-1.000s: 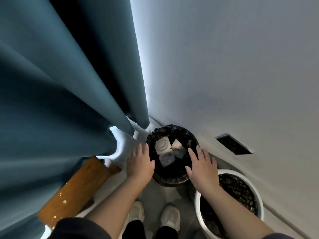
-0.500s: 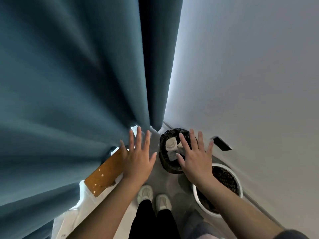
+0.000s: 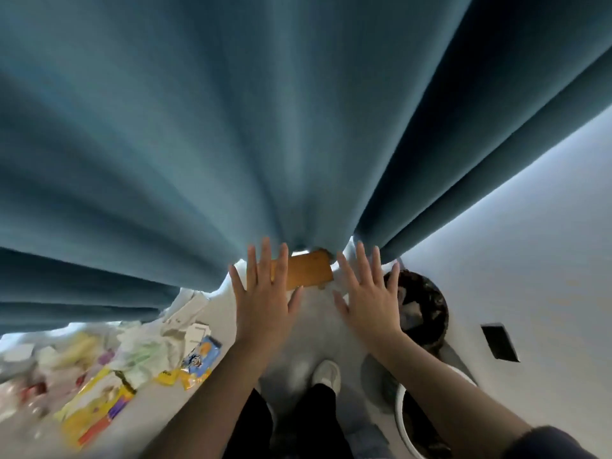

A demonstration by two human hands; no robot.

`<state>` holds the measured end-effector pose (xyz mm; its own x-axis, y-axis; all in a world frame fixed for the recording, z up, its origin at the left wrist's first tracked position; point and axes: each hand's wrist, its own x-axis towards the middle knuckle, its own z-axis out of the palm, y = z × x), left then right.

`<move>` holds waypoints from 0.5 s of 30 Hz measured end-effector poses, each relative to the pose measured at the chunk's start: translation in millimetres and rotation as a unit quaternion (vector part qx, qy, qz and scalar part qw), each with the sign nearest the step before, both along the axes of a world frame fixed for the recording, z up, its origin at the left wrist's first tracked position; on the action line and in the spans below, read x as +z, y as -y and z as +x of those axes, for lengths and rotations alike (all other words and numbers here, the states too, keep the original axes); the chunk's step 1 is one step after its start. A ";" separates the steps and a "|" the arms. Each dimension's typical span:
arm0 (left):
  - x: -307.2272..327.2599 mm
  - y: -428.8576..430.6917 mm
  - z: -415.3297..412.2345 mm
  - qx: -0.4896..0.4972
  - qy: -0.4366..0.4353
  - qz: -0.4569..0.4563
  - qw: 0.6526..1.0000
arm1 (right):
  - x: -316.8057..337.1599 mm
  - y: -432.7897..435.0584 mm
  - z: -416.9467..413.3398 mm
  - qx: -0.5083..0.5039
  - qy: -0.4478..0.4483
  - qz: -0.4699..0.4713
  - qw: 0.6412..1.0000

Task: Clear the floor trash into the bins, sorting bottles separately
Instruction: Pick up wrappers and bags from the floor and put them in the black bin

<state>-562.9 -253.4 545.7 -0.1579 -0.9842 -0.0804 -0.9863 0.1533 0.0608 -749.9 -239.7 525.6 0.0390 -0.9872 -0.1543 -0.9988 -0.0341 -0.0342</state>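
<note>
Both my hands are raised in front of me with fingers spread and hold nothing. My left hand (image 3: 263, 299) is at the centre, my right hand (image 3: 367, 298) just right of it. Behind my right hand stands a dark bin with a black liner (image 3: 430, 309), with pale trash inside. A white-rimmed bin (image 3: 402, 422) stands nearer, at the lower right, under my right forearm. A pile of floor trash (image 3: 109, 369) spreads at the lower left: yellow and orange wrappers, a blue snack pack (image 3: 202, 354), crumpled white paper and bags. That pile is blurred.
A teal curtain (image 3: 231, 144) fills the top and left of view and hangs down to the floor. A wooden board (image 3: 309, 270) shows beneath it between my hands. A grey wall (image 3: 530, 276) with a dark socket (image 3: 498, 341) is at the right. My white shoe (image 3: 326, 374) is below.
The view has swung left, away from the bins, and the floor trash pile has come into sight. Both hands have lifted off the dark bin's rim and stay spread and empty.
</note>
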 end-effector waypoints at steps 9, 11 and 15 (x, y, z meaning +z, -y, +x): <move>-29.9 -68.4 165.9 0.174 0.007 0.027 0.984 | -13.8 4.5 180.0 0.206 -0.001 -0.012 0.979; -45.2 -86.1 203.0 0.206 -0.005 0.042 0.978 | -26.1 -3.1 219.1 0.235 -0.008 -0.009 0.972; -67.0 -119.3 272.9 0.245 -0.024 0.070 0.967 | -46.2 -21.0 290.2 0.279 -0.018 0.017 0.960</move>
